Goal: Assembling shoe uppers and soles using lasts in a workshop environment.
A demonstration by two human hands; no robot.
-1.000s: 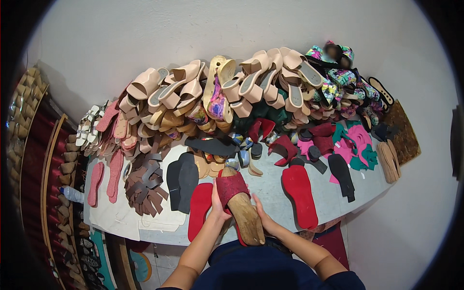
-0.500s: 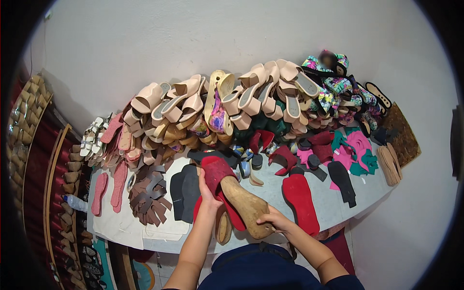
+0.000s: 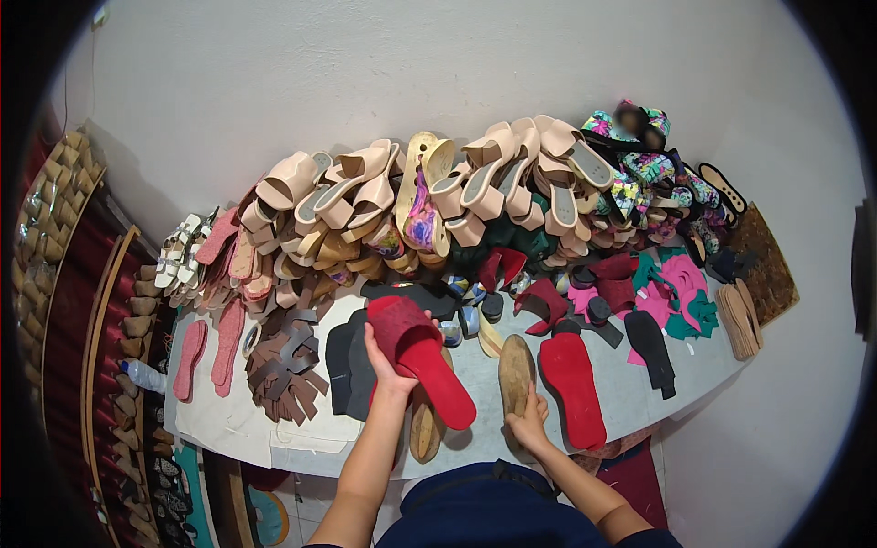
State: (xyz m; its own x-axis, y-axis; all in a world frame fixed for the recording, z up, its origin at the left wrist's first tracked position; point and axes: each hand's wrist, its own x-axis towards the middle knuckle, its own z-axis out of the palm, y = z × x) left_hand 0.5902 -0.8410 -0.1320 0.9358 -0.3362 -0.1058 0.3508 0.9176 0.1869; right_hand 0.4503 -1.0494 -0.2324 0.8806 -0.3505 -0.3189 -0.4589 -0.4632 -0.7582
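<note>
My left hand (image 3: 387, 373) grips a red slide sandal (image 3: 438, 370) by its side, fingers wrapped under the dark red strap. The sandal is held above the table, its bright red footbed facing up and its opening empty. Apart from it, to the right, a worn wooden shoe last (image 3: 516, 370) is closed in my right hand (image 3: 527, 423), its flat underside turned up. A second wooden last (image 3: 425, 437) lies by the table's near edge, partly hidden by the sandal and my left forearm. Red soles (image 3: 573, 393) rest just right of my right hand.
Finished beige heeled sandals (image 3: 493, 173) pile along the wall, with patterned sandals (image 3: 639, 169) at right. Brown straps (image 3: 281, 370), dark soles (image 3: 345, 365), pink insoles (image 3: 228, 347) and pink and green scraps (image 3: 685, 288) lie on the table (image 3: 219, 429). Racks of lasts (image 3: 128, 406) stand left.
The wooden last has come out of the red sandal. My right hand has turned it underside up, apart from the sandal, which my left hand still holds.
</note>
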